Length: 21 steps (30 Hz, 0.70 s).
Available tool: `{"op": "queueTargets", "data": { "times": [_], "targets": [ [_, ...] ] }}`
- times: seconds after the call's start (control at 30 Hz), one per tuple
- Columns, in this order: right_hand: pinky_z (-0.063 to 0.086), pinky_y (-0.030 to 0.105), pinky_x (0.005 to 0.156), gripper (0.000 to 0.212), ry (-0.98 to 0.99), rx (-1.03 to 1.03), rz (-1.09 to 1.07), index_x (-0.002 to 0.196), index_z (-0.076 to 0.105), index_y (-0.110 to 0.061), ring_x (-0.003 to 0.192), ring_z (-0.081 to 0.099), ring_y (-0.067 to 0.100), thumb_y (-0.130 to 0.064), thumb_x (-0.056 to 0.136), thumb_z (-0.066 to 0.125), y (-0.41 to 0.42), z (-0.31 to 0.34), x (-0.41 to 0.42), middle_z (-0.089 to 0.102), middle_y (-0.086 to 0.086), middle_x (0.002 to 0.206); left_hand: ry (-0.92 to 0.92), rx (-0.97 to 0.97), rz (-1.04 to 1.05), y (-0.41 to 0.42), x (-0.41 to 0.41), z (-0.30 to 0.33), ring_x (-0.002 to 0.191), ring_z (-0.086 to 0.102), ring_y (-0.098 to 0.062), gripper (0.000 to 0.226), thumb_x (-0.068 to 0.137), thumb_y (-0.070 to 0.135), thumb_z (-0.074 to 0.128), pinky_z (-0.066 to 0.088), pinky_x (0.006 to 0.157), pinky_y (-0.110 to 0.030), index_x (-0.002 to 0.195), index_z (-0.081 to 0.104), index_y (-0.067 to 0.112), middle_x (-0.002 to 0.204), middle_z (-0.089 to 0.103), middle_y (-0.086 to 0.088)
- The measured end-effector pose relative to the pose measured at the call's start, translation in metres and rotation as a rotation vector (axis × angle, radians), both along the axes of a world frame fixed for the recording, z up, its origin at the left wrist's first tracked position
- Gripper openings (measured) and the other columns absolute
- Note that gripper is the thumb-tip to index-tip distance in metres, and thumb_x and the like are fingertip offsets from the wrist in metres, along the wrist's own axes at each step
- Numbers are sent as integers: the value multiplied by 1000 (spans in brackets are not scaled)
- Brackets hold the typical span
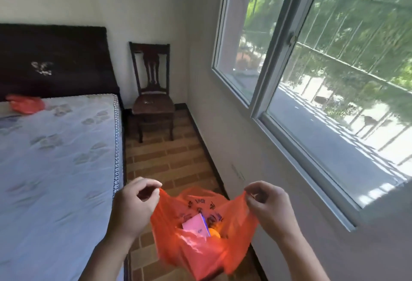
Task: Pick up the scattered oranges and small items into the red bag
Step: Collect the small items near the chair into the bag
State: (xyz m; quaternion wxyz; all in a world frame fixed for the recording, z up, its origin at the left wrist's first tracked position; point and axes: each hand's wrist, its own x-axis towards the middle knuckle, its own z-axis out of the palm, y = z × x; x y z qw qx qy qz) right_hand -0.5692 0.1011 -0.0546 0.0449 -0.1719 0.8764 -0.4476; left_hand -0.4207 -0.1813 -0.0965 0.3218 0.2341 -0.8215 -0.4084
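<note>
A red plastic bag [196, 251] hangs open in front of me over the floor. My left hand [136, 202] pinches its left handle and my right hand [267, 202] pinches its right handle, pulling the mouth apart. Inside the bag lie a small pink box [196, 225] and an orange [215, 234], which is partly hidden by the box. The bottom of the bag is cut off by the lower edge of the view.
A bed [55, 158] with a pale patterned mattress fills the left, with another red plastic bag [25, 103] near its dark headboard. A dark wooden chair [152, 102] stands in the far corner. A narrow tiled floor strip [169, 160] runs between bed and the window wall [312, 80].
</note>
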Motion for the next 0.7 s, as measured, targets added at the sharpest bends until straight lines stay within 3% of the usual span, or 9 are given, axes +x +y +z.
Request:
{"op": "queueTargets", "data": {
  "times": [0.27, 0.6, 0.7],
  "targets": [
    [43, 12, 57, 24, -11, 36, 67, 78, 77, -30, 61, 65, 3, -7, 81, 78, -103, -8, -60, 71, -16, 68, -48, 71, 36, -81, -44, -12, 82, 72, -5, 34, 81, -5, 78, 52, 73, -11, 81, 77, 29, 86, 74, 17],
    [46, 12, 59, 22, -20, 85, 247, 78, 77, -30, 67, 68, 5, -8, 79, 75, -185, -11, -146, 72, -16, 71, -82, 102, 219, -132, -87, -21, 79, 71, -9, 36, 82, -4, 78, 54, 71, -18, 81, 76, 32, 85, 75, 17],
    [48, 12, 61, 22, -12, 91, 308, 79, 77, -31, 72, 70, 2, -9, 78, 74, -205, -14, -175, 74, -18, 76, -101, 117, 285, -138, -99, -20, 79, 71, -10, 36, 82, -4, 77, 56, 73, -26, 82, 77, 32, 86, 75, 16]
  ]
}}
